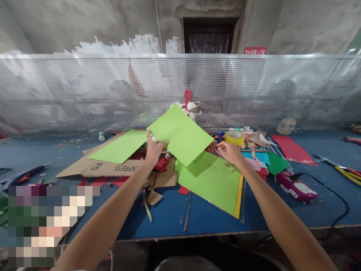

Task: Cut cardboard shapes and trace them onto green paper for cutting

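Observation:
A bright green sheet of paper point(183, 133) is raised over the table, tilted with one corner pointing up. My left hand point(154, 148) pinches its left edge, thumb in front. Just past the sheet's right corner is my right hand point(228, 151), apart from the paper, with its fingers curled together; whatever they may hold is hidden. Below lies a stack of green paper in a clear sleeve point(214, 184), with a yellow strip along its right side. Another green sheet point(121, 146) rests on flattened cardboard point(87, 169) to the left.
A yellow tape roll point(235, 138), coloured paper pieces, a red sheet point(293, 148) and a purple device with a black cable point(297, 188) lie to the right. Yellow-handled pliers point(345, 173) are at far right. A perforated metal screen point(239, 90) stands along the back.

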The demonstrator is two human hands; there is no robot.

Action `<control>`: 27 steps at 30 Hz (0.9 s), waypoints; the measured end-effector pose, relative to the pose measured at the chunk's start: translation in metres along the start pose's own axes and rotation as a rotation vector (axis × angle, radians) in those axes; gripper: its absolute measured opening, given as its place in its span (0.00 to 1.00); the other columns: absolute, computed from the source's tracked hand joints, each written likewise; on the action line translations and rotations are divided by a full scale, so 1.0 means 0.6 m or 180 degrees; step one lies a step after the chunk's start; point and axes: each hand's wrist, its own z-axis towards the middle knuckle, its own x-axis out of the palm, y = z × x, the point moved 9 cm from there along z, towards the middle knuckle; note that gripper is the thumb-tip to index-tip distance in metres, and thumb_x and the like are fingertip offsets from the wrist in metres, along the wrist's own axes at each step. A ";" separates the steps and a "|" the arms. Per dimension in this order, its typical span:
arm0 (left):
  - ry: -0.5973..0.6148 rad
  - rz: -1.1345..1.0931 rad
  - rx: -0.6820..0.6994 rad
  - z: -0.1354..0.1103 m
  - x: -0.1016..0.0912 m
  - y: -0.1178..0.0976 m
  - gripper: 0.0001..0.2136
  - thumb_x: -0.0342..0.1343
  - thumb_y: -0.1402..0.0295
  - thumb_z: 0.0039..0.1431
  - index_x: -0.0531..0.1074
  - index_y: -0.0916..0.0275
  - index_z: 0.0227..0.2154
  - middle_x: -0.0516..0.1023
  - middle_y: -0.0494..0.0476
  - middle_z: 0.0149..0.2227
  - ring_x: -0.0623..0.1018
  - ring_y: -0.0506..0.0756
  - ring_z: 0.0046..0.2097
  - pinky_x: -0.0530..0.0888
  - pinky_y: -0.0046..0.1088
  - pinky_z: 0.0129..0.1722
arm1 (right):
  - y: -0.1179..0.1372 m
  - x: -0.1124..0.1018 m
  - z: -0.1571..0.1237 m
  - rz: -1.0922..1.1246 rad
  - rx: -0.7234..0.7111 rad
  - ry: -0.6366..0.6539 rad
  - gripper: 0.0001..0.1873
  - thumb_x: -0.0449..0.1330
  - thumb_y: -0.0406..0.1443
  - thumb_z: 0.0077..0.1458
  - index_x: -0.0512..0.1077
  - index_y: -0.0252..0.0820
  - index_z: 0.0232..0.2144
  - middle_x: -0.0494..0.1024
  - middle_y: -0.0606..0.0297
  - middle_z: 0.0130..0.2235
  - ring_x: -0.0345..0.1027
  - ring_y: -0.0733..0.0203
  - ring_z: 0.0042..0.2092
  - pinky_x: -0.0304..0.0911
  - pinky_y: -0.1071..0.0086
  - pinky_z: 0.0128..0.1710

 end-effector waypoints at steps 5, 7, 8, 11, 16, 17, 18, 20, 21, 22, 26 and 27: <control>-0.0104 -0.0282 -0.0206 -0.008 0.010 0.024 0.35 0.73 0.67 0.42 0.67 0.61 0.55 0.83 0.56 0.38 0.83 0.55 0.33 0.80 0.30 0.32 | 0.032 0.030 -0.005 0.1005 0.0060 0.0270 0.14 0.57 0.41 0.68 0.77 0.41 0.47 0.85 0.55 0.46 0.80 0.55 0.42 0.70 0.67 0.39; -0.0023 -0.0352 -0.0075 -0.012 0.024 0.021 0.28 0.73 0.61 0.42 0.72 0.64 0.46 0.83 0.59 0.39 0.82 0.56 0.34 0.80 0.31 0.32 | 0.051 0.052 -0.008 0.1927 0.0322 0.0559 0.20 0.52 0.48 0.71 0.75 0.42 0.51 0.84 0.55 0.48 0.81 0.55 0.41 0.71 0.68 0.33; 0.0029 -0.0375 0.0017 -0.014 0.031 0.018 0.27 0.73 0.58 0.43 0.73 0.64 0.44 0.84 0.60 0.40 0.82 0.56 0.35 0.80 0.31 0.33 | 0.064 0.064 -0.009 0.2335 0.0443 0.0707 0.23 0.51 0.50 0.71 0.74 0.43 0.52 0.84 0.55 0.50 0.81 0.54 0.41 0.72 0.69 0.31; 0.0215 -0.0275 0.0247 -0.024 0.050 0.004 0.27 0.72 0.53 0.46 0.75 0.65 0.44 0.84 0.62 0.42 0.83 0.57 0.38 0.79 0.31 0.35 | 0.102 0.079 0.000 0.2970 0.0479 0.0617 0.23 0.62 0.51 0.63 0.75 0.44 0.54 0.83 0.56 0.54 0.81 0.51 0.49 0.77 0.64 0.40; 0.1126 -0.0289 -0.0154 -0.056 0.097 0.009 0.29 0.71 0.50 0.50 0.77 0.65 0.49 0.84 0.61 0.38 0.83 0.60 0.40 0.81 0.36 0.39 | 0.135 0.062 0.042 0.3246 0.0178 -0.0303 0.27 0.71 0.43 0.53 0.76 0.42 0.54 0.80 0.56 0.59 0.72 0.50 0.62 0.64 0.55 0.66; 0.1380 -0.0303 -0.0309 -0.068 0.110 0.013 0.29 0.71 0.50 0.50 0.77 0.66 0.49 0.84 0.61 0.38 0.84 0.61 0.41 0.82 0.38 0.40 | 0.145 0.066 0.052 0.3331 0.0119 -0.0232 0.26 0.71 0.42 0.52 0.77 0.41 0.53 0.80 0.56 0.58 0.73 0.49 0.61 0.64 0.55 0.66; 0.1589 -0.0290 -0.0438 -0.079 0.122 0.017 0.29 0.71 0.50 0.50 0.77 0.66 0.49 0.84 0.62 0.37 0.84 0.61 0.41 0.82 0.40 0.42 | 0.155 0.071 0.061 0.3411 0.0066 -0.0124 0.26 0.71 0.42 0.52 0.77 0.41 0.52 0.81 0.55 0.58 0.74 0.49 0.60 0.65 0.54 0.65; 0.1784 -0.0175 -0.0585 -0.095 0.138 0.022 0.29 0.71 0.49 0.52 0.78 0.67 0.48 0.85 0.63 0.37 0.84 0.63 0.41 0.82 0.42 0.44 | 0.169 0.078 0.077 0.3485 0.0010 0.0029 0.26 0.72 0.43 0.50 0.78 0.40 0.50 0.82 0.54 0.56 0.76 0.47 0.57 0.69 0.54 0.61; 0.1781 -0.0084 -0.0615 -0.098 0.142 0.023 0.28 0.70 0.49 0.52 0.79 0.67 0.48 0.85 0.64 0.36 0.85 0.63 0.42 0.82 0.43 0.45 | 0.172 0.080 0.085 0.3468 -0.0011 0.0059 0.26 0.72 0.45 0.51 0.78 0.40 0.50 0.83 0.54 0.54 0.78 0.47 0.55 0.70 0.54 0.59; 0.1727 0.0022 -0.0627 -0.099 0.142 0.025 0.27 0.69 0.48 0.53 0.80 0.67 0.47 0.85 0.64 0.36 0.85 0.64 0.42 0.82 0.44 0.46 | 0.172 0.080 0.094 0.3407 -0.0014 0.0044 0.25 0.69 0.47 0.55 0.77 0.39 0.51 0.83 0.54 0.53 0.79 0.48 0.53 0.72 0.55 0.57; 0.1325 0.0553 -0.0539 -0.080 0.122 0.034 0.23 0.66 0.48 0.56 0.83 0.66 0.39 0.85 0.63 0.30 0.85 0.65 0.42 0.80 0.45 0.51 | 0.124 0.072 0.127 0.1961 0.0303 -0.0162 0.27 0.44 0.50 0.73 0.70 0.40 0.59 0.85 0.55 0.48 0.81 0.55 0.43 0.77 0.62 0.42; 0.1233 0.0741 -0.0492 -0.072 0.114 0.037 0.21 0.64 0.48 0.57 0.83 0.65 0.36 0.84 0.62 0.28 0.85 0.65 0.41 0.79 0.45 0.52 | 0.106 0.067 0.133 0.1186 0.0415 -0.0173 0.27 0.40 0.47 0.74 0.68 0.41 0.60 0.85 0.56 0.48 0.81 0.57 0.42 0.76 0.64 0.41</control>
